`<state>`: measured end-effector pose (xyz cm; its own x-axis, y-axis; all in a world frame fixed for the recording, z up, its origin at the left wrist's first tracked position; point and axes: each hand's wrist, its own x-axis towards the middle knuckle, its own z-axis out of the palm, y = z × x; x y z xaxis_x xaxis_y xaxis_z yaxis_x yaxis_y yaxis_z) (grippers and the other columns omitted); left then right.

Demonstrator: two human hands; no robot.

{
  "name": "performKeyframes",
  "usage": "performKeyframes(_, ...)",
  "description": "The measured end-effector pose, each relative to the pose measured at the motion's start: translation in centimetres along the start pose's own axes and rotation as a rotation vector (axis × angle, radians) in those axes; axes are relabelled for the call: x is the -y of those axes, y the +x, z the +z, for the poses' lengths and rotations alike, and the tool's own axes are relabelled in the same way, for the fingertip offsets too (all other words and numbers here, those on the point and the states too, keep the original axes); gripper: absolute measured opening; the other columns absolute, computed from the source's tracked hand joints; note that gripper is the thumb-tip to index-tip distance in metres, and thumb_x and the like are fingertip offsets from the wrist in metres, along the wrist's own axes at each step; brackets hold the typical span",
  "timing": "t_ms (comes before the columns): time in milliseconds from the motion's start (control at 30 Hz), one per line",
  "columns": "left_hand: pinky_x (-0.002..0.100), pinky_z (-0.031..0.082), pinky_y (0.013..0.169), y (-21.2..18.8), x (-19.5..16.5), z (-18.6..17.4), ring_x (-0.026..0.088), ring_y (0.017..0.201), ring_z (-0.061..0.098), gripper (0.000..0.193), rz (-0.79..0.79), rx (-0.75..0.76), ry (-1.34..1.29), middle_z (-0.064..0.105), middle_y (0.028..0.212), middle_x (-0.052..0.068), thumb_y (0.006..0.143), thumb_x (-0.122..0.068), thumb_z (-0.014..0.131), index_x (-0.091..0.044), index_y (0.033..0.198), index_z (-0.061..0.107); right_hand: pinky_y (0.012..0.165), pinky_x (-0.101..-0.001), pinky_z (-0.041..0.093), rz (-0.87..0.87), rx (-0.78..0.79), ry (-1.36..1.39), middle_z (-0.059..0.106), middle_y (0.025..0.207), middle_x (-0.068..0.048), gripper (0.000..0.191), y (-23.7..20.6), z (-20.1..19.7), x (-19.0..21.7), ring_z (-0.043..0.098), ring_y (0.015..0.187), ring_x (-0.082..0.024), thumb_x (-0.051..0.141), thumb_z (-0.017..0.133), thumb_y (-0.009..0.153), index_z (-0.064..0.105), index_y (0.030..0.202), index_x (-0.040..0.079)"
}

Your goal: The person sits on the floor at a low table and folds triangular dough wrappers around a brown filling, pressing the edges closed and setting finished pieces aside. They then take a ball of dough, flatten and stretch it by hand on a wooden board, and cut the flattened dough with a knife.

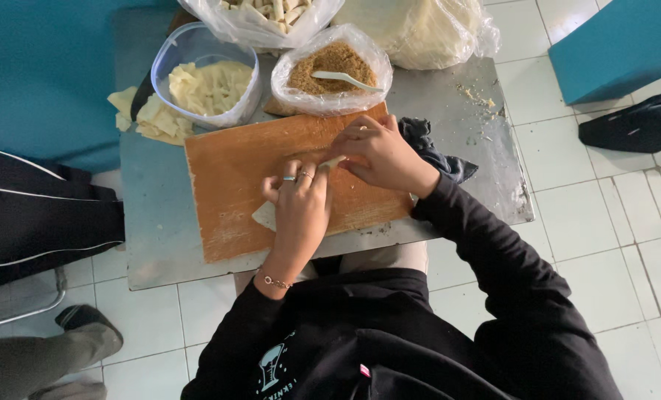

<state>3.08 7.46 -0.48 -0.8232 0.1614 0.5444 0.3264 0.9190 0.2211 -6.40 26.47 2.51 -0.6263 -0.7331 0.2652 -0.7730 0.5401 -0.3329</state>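
Note:
A pale thin wrapper (265,215) lies on the wooden cutting board (227,178), mostly hidden under my hands. My left hand (301,207), with rings and a bracelet, presses down on it with fingers curled. My right hand (379,152) pinches and folds the wrapper's far end near the board's top edge. Just beyond the board stands a bag-lined bowl of brown crumbly filling (333,65) with a white spoon (345,78) in it.
A clear tub of cut pale wrappers (208,85) sits at the back left, with loose pieces (149,118) beside it. Plastic bags (419,30) lie at the back of the small metal table (160,230). A dark cloth (438,155) lies at right. Another person's legs (41,355) are at left.

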Motion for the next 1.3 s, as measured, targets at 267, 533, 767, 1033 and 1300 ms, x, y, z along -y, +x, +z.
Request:
performKeyframes(267,0.048,0.030,0.091,0.8,0.8,-1.1,0.023,0.110,0.060,0.046,-0.134,-0.091,-0.222,0.068,0.115,0.003,0.087,-0.015,0.076,-0.016,0.131,0.064,0.096,-0.0477,0.035,0.055,-0.014,0.057,0.073,0.109,0.006,0.034,1.5,-1.2,1.0,0.061,0.113,-0.019,0.028,0.080,0.089,0.074,0.122,0.024)
performKeyframes(533,0.027,0.055,0.071,-1.1,0.9,-2.5,0.013,0.086,0.068,0.026,-0.547,0.003,-1.117,0.071,0.102,0.001,0.084,-0.003,0.084,-0.007,0.109,0.077,0.098,-0.0359,0.053,0.036,-0.166,0.489,0.077,0.108,-0.004,0.048,-0.9,-3.3,5.7,0.073,0.110,-0.023,0.016,0.083,0.087,0.065,0.130,0.005)
performKeyframes(767,0.029,0.056,0.088,-2.1,0.3,-3.4,0.012,0.101,0.065,0.024,-0.294,-0.087,-1.369,0.068,0.109,0.003,0.089,0.002,0.080,-0.004,0.111,0.073,0.105,-0.0357,0.040,0.040,-0.219,0.455,0.078,0.106,0.000,0.052,-2.5,-3.7,7.7,0.071,0.110,-0.020,0.017,0.085,0.087,0.060,0.132,0.005)
performKeyframes(1033,0.029,0.061,0.081,-2.8,1.4,-4.0,0.014,0.096,0.069,0.020,-0.134,-0.044,-1.020,0.066,0.107,0.003,0.085,-0.012,0.083,-0.010,0.100,0.071,0.107,-0.0384,0.037,-0.013,-0.095,0.474,0.078,0.102,0.001,0.057,-2.4,-4.6,8.3,0.070,0.110,-0.020,0.018,0.083,0.088,0.057,0.137,0.006)
performKeyframes(1300,0.038,0.045,0.095,-3.9,1.8,-5.8,0.020,0.101,0.065,0.019,-0.232,-0.209,-0.606,0.069,0.111,0.005,0.092,-0.018,0.079,-0.012,0.109,0.073,0.073,-0.0300,0.062,-0.026,0.415,0.443,0.078,0.088,-0.001,0.057,4.1,-5.6,4.5,0.077,0.076,-0.013,0.018,0.071,0.095,0.050,0.147,0.007)
